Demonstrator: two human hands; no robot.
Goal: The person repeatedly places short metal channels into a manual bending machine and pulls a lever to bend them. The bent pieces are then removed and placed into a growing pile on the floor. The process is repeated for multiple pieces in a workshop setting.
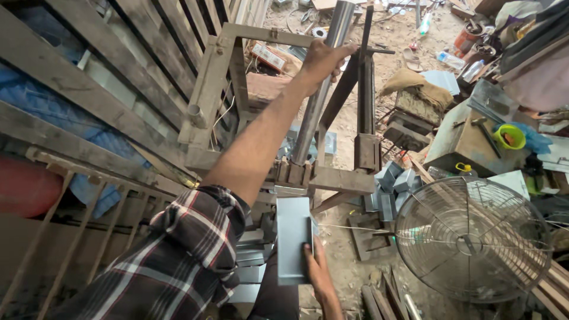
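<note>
The left hand (323, 56) is wrapped around the upper end of a steel lever pipe (317, 101), which slants from far right down to the near press frame (249, 101). The right hand (317, 269), fingers pressed flat against its right edge, steadies a grey sheet-metal piece (292, 237) just below the press; its long axis runs near to far, its far end pointing into the press bed. The right hand is the nearer to it. 1 wire fan guard (474, 240) stands to the right, with folded metal pieces (391, 186) heaped between on the dirt floor (344, 266).
</note>
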